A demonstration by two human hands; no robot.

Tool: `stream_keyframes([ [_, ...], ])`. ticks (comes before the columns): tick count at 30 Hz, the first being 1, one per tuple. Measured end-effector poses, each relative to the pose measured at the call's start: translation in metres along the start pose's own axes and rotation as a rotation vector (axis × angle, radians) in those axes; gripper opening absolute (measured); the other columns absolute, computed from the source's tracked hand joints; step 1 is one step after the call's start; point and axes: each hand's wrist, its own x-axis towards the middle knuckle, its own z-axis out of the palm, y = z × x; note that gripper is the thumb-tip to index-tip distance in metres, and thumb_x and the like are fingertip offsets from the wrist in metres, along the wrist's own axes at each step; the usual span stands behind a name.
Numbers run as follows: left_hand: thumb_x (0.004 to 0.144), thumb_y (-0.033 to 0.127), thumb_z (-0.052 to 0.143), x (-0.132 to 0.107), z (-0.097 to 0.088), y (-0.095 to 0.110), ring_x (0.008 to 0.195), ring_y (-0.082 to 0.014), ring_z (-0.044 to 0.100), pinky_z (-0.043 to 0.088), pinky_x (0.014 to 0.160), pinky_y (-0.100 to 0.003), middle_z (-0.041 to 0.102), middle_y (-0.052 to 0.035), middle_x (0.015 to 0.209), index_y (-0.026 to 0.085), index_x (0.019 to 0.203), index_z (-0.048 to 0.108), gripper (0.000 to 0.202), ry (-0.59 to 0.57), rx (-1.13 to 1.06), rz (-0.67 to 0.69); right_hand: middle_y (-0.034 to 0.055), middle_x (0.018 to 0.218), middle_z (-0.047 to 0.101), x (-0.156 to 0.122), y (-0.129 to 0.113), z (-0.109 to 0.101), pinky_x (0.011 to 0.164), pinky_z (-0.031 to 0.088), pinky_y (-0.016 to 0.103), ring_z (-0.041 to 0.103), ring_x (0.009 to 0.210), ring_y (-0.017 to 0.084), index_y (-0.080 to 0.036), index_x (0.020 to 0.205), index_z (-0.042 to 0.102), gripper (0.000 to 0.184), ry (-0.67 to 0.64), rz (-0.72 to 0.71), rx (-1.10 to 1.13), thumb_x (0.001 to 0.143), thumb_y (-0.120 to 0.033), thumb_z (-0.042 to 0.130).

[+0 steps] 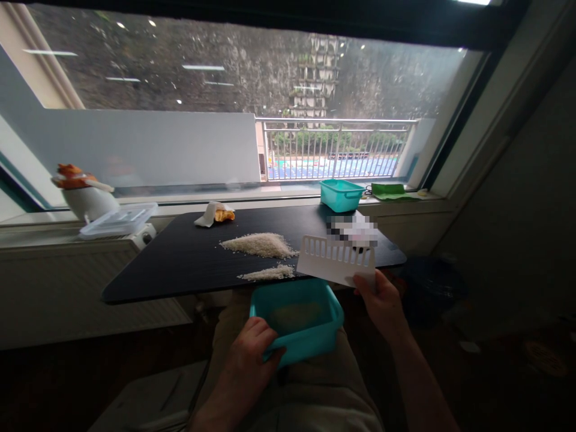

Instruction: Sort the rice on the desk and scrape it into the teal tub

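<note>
My left hand [255, 345] is closed around the near left rim of a teal plastic basin [310, 346], which sits at my lap just below the table's front edge. Some pale grains show dimly on its bottom. In my right hand [386, 303], a white slotted plastic plate [326, 271] is pinched at its lower right corner. Its slots point up, and its left end is beside the rice. On the black table [180, 264] lie a larger heap of white rice [261, 245] and, nearer the front edge, a smaller strip of rice [270, 273].
A second teal basin [341, 197] stands at the table's back right, with a blurred-out item [355, 230] before it. A crumpled tissue [207, 215] and orange peel [224, 215] lie at the back left. Clear lids [119, 220] and a white container [86, 201] are on the sill.
</note>
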Motion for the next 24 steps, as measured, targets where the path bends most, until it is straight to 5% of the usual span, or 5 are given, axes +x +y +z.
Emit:
stream_keyframes([
  [24, 0.079, 0.010, 0.072, 0.001, -0.005, 0.000, 0.079, -0.0217, 0.056, 0.047, 0.068, -0.032, 0.059, -0.0011, 0.075, 0.020, 0.066, 0.056, 0.023, 0.014, -0.010, -0.013, 0.0023, 0.069, 0.069, 0.028, -0.005, 0.020, 0.057, 0.051, 0.033, 0.059, 0.059, 0.019, -0.018, 0.088, 0.068, 0.043, -0.006, -0.015, 0.013, 0.070, -0.057, 0.073],
])
